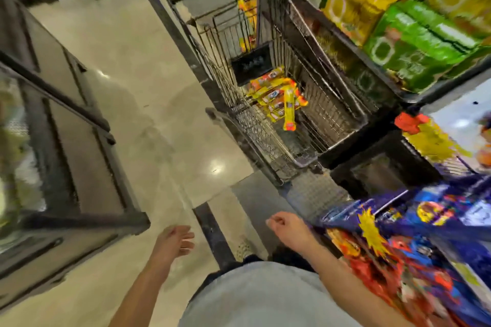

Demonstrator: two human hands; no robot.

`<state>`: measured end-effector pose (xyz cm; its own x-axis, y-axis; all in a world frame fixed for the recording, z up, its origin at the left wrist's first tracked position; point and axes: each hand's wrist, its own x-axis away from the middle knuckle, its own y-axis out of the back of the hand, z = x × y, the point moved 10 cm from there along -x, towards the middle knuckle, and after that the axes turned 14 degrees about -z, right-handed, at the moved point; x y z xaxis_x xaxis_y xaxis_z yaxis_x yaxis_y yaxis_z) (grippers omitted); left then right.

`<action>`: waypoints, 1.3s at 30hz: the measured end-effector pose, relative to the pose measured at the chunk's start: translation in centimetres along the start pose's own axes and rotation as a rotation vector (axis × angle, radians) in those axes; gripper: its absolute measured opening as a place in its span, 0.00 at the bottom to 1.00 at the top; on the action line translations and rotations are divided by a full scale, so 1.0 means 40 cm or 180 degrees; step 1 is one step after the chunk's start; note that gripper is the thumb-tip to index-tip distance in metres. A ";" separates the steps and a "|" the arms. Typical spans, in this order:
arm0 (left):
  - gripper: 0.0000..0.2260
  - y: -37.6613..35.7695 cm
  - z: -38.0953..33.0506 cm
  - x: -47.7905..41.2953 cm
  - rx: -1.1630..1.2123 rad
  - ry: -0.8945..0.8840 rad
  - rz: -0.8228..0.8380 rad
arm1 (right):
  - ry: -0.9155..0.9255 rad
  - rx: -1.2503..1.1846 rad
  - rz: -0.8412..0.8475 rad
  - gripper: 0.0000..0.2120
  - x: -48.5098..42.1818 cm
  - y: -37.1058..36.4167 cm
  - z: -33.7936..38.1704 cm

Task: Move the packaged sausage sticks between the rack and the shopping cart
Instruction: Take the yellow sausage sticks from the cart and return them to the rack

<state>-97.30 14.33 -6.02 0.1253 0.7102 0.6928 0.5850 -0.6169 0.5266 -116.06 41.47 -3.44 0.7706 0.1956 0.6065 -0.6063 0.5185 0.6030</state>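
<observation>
Glossy beige floor tiles (127, 93) are running down a shop aisle, with a dark glass-fronted cabinet (66, 127) standing along the left edge. A wire shopping cart (255, 125) is sitting ahead of the person, close against the rack (385, 167) on the right. The packaged sausage sticks (268, 87) are lying in a loose yellow and orange heap on the cart's floor. One long yellow pack (289, 111) is standing out above the pile; it may be in mid-air, though the blur is making that hard to judge. Another yellow pack (248, 21) is showing upright at the cart's far end.

Both hands are hanging low, well apart from the cart, and holding nothing. The left hand (176, 240) is spreading its fingers loosely, palm turned inward. The right hand (285, 225) is curling its fingers slackly, just beside a row of blue and red packets (398, 233) on the rack. Green and yellow bags (414, 42) are filling the shelf higher up.
</observation>
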 end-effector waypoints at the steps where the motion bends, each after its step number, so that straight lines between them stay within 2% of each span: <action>1: 0.06 0.005 -0.023 -0.019 -0.0025 0.0010 0.0017 | -0.0013 0.0011 -0.0008 0.13 -0.017 -0.004 0.019; 6: 0.06 -0.048 -0.187 -0.106 -0.0141 -0.0137 0.0243 | -0.0266 -0.0007 -0.0088 0.08 -0.129 0.000 0.056; 11: 0.06 -0.174 -0.439 -0.154 -0.0252 -0.0476 0.0613 | -0.0696 -0.0308 -0.0407 0.15 -0.282 0.050 0.093; 15: 0.07 -0.241 -0.629 -0.209 -0.0305 -0.0707 0.0779 | -0.0876 -0.0656 -0.0462 0.12 -0.445 0.076 0.175; 22: 0.07 -0.245 -0.897 -0.426 -0.0590 -0.0728 0.0702 | -0.0720 -0.0745 -0.0232 0.14 -0.743 0.084 0.408; 27: 0.07 -0.284 -1.074 -0.519 -0.0756 -0.0786 0.0626 | -0.0666 -0.0908 -0.0184 0.10 -0.841 0.109 0.507; 31: 0.06 -0.413 -1.208 -0.537 -0.1084 -0.0920 0.0846 | -0.1040 -0.1335 -0.0421 0.15 -0.894 0.146 0.475; 34: 0.06 -0.545 -1.293 -0.525 -0.1465 -0.1191 0.1213 | -0.1664 -0.1847 -0.0753 0.06 -0.908 0.175 0.392; 39: 0.09 -0.816 -1.380 -0.559 -0.2284 -0.1598 0.1735 | -0.2120 -0.2007 -0.1198 0.14 -0.996 0.198 0.249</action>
<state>-163.42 -0.13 -11.51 0.6468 0.2315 0.7267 -0.2471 -0.8379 0.4868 -153.54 29.49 -17.65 0.5064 -0.4806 0.7159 0.0199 0.8366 0.5475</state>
